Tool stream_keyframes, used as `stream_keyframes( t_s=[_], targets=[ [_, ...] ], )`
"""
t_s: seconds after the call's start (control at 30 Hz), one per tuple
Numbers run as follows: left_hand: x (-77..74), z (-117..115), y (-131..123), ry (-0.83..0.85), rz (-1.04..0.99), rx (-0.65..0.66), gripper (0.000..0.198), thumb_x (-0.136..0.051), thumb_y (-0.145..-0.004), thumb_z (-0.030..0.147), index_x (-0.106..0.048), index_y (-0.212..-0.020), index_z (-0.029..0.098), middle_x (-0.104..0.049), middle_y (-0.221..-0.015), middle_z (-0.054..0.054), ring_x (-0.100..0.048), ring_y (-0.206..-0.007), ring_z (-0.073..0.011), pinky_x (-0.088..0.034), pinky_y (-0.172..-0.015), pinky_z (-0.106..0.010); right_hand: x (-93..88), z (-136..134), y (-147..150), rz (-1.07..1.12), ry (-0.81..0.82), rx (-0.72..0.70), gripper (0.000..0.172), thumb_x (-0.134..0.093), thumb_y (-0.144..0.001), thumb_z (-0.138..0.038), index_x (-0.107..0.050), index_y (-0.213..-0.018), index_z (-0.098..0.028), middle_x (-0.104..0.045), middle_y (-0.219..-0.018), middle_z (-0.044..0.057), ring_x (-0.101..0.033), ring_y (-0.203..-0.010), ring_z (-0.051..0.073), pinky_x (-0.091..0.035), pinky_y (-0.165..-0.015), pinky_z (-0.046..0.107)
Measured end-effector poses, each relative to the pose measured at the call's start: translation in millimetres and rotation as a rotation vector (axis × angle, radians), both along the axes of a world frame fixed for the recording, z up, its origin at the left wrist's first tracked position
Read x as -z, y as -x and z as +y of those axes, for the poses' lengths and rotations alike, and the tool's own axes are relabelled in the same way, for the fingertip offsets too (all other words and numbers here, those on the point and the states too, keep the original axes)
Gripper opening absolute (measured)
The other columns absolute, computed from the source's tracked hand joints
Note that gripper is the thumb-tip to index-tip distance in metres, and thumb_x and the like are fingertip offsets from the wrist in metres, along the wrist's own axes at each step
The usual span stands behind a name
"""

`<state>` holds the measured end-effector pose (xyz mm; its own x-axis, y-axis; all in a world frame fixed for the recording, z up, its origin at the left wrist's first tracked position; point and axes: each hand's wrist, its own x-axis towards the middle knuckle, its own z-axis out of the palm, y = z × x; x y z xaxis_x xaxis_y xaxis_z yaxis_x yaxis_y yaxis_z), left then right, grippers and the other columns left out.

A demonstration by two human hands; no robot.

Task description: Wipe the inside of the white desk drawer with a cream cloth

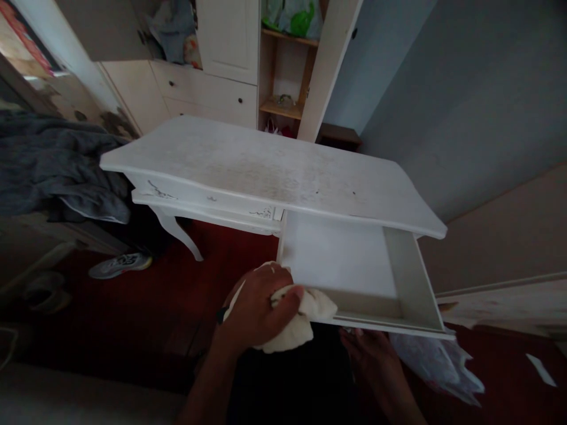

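Pinching a crumpled cloth (292, 335), the left hand (261, 301) is covering the near-left corner of a drawer (343, 254) pointing near, the desk's (354, 171) long axis running left-right; whether the right hand (371, 353) is gripping, I cannot tell.

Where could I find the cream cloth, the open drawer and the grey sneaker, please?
Cream cloth (292, 336): head view, on its lower part.
Open drawer (341, 260): head view, on its white bottom panel.
Grey sneaker (117, 267): head view, on its side.

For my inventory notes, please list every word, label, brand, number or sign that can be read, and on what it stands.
No text can be read anywhere, including on the cloth, open drawer and desk.
Sneaker: dark markings, too small and blurred to read.
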<state>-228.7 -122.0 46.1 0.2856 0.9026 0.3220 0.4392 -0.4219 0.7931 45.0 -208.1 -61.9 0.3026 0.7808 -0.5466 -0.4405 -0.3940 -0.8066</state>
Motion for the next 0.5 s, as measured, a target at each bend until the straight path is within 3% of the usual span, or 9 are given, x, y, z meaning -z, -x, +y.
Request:
stream_keyframes(
  t_s=[0.1,0.23,0.33,0.5],
  targets=[
    [-6.7,-4.1,-28.7,-0.070,0.311,0.012,0.034,-0.046,-0.096,0.034,-0.063,-0.070,0.019,-0.066,-0.071,-0.006,-0.061,-0.074,-0.0208,-0.043,-0.073,-0.035,1.4,1.0,-1.9,0.014,-0.018,-0.025,0.046,-0.096,-0.056,-0.041,-0.075,-0.090,-0.017,-0.077,-0.092,0.008,-0.074,-0.088,0.027,-0.059,-0.088,0.044],
    [-2.8,-3.4,-76.5,-0.026,0.594,0.023,0.036,-0.047,-0.096,0.037,-0.072,-0.082,0.016,-0.073,-0.079,-0.012,-0.068,-0.080,-0.0267,-0.047,-0.077,-0.041,-4.0,1.6,2.0,0.024,-0.043,-0.038,0.043,-0.093,-0.061,-0.040,-0.074,-0.092,-0.018,-0.077,-0.094,0.008,-0.074,-0.088,0.026,-0.059,-0.086,0.043],
    [-3.9,-4.9,-109.7,-0.014,0.605,0.025,0.037,-0.046,-0.097,0.037,-0.074,-0.086,0.016,-0.075,-0.082,-0.012,-0.069,-0.083,-0.0284,-0.050,-0.079,-0.044,-10.8,1.7,5.8,0.029,-0.083,-0.073,0.038,-0.090,-0.065,-0.040,-0.073,-0.092,-0.018,-0.077,-0.095,0.009,-0.073,-0.090,0.027,-0.058,-0.086,0.044],
    [-6.5,-7.1,-166.1,0.023,0.580,0.144,0.035,-0.049,-0.096,0.036,-0.075,-0.091,0.013,-0.077,-0.088,-0.013,-0.071,-0.087,-0.0294,-0.052,-0.082,-0.046,-17.3,2.5,7.0,-0.025,-0.134,-0.086,0.036,-0.088,-0.062,-0.046,-0.075,-0.085,-0.021,-0.077,-0.086,0.009,-0.071,-0.088,0.029,-0.058,-0.080,0.042]
  ],
)
